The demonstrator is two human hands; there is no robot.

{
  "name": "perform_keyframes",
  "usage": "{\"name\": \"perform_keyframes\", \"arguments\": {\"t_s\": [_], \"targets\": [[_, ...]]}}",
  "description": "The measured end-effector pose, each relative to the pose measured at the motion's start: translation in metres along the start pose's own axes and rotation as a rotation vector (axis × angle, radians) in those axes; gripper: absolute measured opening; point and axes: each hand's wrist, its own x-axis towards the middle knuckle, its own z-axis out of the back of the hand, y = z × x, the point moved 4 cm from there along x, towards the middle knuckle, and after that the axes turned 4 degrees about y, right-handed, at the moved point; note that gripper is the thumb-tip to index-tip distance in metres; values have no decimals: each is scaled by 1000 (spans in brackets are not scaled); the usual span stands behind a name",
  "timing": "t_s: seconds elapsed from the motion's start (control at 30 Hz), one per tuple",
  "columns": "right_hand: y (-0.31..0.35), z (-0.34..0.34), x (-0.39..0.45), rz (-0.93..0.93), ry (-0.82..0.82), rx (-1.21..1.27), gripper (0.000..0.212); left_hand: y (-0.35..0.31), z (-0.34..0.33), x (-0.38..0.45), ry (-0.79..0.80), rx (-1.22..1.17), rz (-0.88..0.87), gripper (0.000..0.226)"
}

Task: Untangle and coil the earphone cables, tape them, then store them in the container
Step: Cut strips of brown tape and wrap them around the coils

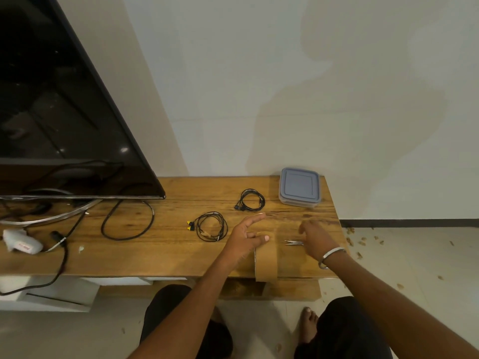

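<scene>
Two coiled black earphone cables lie on the wooden table. One with yellow earbuds is in the middle, the other sits further back. A grey lidded container stands shut at the back right. A roll of brown tape stands at the front edge. My left hand hovers above the tape roll with its fingers spread. It holds nothing that I can see. My right hand rests over small metal scissors; whether it grips them is unclear.
A large dark TV fills the left of the table, with a black cable loop and a white object beneath it. The wall runs behind the table. Scraps litter the floor at the right.
</scene>
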Motion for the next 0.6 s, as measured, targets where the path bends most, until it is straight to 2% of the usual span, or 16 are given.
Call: {"name": "perform_keyframes", "arguments": {"t_s": [0.1,0.17,0.3,0.4,0.53,0.6], "targets": [[34,-12,-11,206,197,248,41,1,1,1,-29,7,7,55],[48,-20,-16,234,283,328,47,0,2,-1,-53,-8,14,55],[56,-29,-16,182,219,463,34,-3,6,-8,-47,-53,23,60],[61,-33,-14,208,155,435,23,-5,4,-13,-4,-73,17,63],[57,-29,-12,219,105,387,4,-6,8,-14,-25,-101,0,61],[51,-22,-12,236,73,350,3,-4,11,-12,-32,-125,-9,62]]}}
